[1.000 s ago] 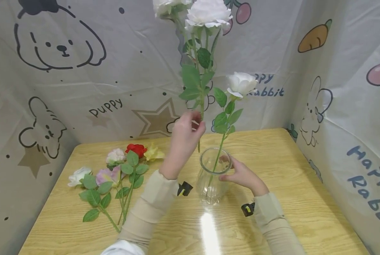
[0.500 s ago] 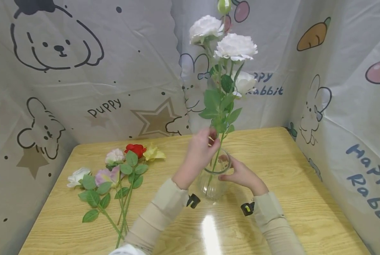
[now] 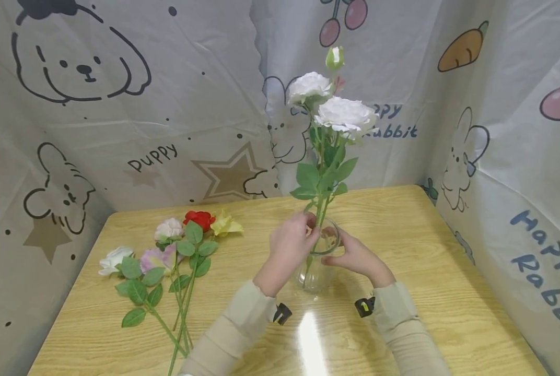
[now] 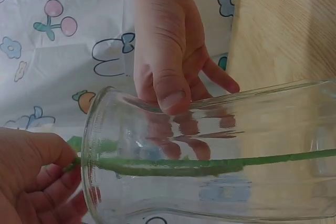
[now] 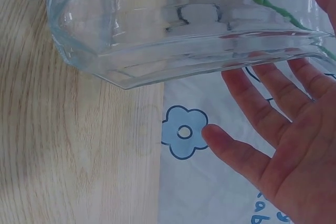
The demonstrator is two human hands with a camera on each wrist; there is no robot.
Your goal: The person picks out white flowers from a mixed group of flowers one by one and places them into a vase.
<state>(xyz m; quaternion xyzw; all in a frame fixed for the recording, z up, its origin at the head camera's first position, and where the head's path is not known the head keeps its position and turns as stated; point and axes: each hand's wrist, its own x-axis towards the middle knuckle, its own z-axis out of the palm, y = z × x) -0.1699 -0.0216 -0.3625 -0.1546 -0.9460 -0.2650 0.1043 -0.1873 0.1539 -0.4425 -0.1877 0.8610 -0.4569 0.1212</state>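
Observation:
My left hand [image 3: 289, 243] pinches the green stem of a spray of white flowers [image 3: 346, 115], which has two full blooms and a bud on top. The spray's lower stem [image 4: 210, 171] is inside the mouth of a clear glass vase [image 3: 315, 282], its end partway down. Another green stem [image 4: 294, 157] reaches deeper in the glass; its white rose is mostly hidden behind the spray. My right hand [image 3: 362, 258] holds the vase near its neck from the right, thumb [image 4: 173, 95] on the near side and fingers [image 5: 273, 85] on the far side.
Loose artificial flowers lie at the table's left: a white rose [image 3: 115, 261], a purple flower [image 3: 158, 259], a pale pink one [image 3: 169, 230], a red one [image 3: 200, 221] and a yellow one [image 3: 226, 224]. Printed cloth [image 3: 167, 104] walls the wooden table [image 3: 402, 224] at the back and sides.
My left hand has brought the white spray right and down, from above and left of the vase into its mouth. My right hand has stayed on the vase.

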